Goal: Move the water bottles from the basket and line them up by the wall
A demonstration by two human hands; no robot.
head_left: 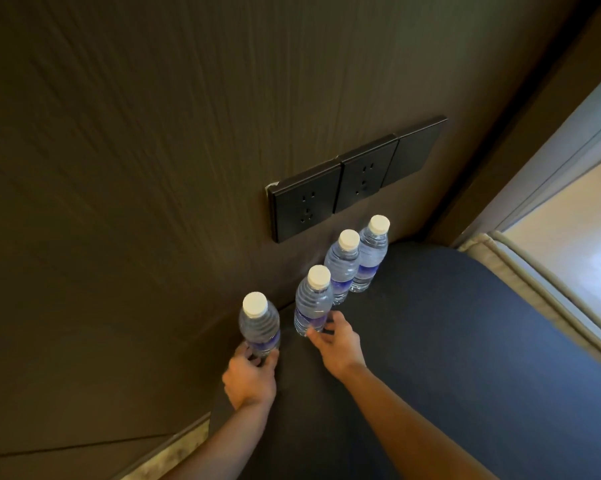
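Several clear water bottles with white caps and blue labels stand upright in a row along the brown wall [136, 168] on a dark round tabletop [448, 341]. My left hand [250, 379] grips the base of the nearest bottle [259, 325] at the left end of the row. My right hand [337, 344] has its fingers around the lower part of the second bottle [312, 303]. Two more bottles [342, 266] [373, 252] stand free further right, close to the wall. No basket is in view.
A black strip of wall sockets [347, 181] is mounted just above the bottles. A bed edge with pale piping [534, 296] lies to the right. A light strip of floor [174, 452] shows at the lower left beside the table.
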